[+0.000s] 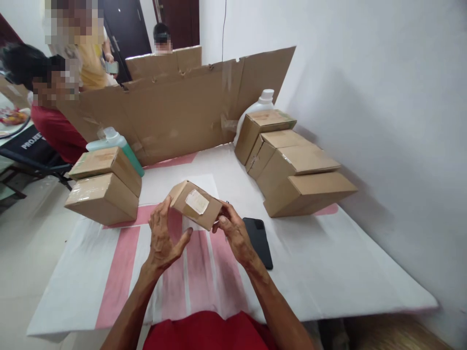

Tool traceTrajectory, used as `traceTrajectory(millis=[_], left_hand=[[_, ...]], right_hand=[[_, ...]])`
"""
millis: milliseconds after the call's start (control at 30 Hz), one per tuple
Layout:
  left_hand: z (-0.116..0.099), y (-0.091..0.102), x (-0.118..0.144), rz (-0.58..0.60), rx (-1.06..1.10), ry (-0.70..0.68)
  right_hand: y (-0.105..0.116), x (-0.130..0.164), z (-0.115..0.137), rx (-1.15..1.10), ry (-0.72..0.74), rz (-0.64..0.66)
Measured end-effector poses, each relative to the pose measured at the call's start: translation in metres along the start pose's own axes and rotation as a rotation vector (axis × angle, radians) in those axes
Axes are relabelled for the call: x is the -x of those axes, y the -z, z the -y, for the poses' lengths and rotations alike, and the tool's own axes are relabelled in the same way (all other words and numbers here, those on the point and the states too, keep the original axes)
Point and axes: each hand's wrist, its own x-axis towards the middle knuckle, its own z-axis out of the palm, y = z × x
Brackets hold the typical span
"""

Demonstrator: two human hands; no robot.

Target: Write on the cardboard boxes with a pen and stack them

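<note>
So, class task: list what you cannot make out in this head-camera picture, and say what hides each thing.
- Underside of the small box: hidden by the left hand and right hand holding it.
- Writing on the box's label: too small.
- White bottle: lower part hidden behind the stacked boxes.
- Green bottle: base hidden behind the two boxes.
- People behind the cardboard screen: bodies partly hidden by it.

Black phone (pixel 260 240) flat on the desk (pixel 328 262), two stacked cardboard boxes (pixel 104 187) at left, four boxes (pixel 292 163) piled at right, green bottle (pixel 115 143), white jug (pixel 260 104), cardboard screen (pixel 175 107) behind, people beyond it.
</note>
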Motion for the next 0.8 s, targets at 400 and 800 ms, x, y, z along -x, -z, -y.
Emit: traceTrajectory(millis=[400,800], left_hand=[[0.075,-0.04,-0.03,-0.029,0.297,0.251],[0.079,-0.021,0.002,0.118,0.502,0.504]], right_hand=[[-0.025,-0.085,-0.07,0.355,0.039,0.061],[-0.014,-0.065,-0.081,0.235,-0.168,0.016]])
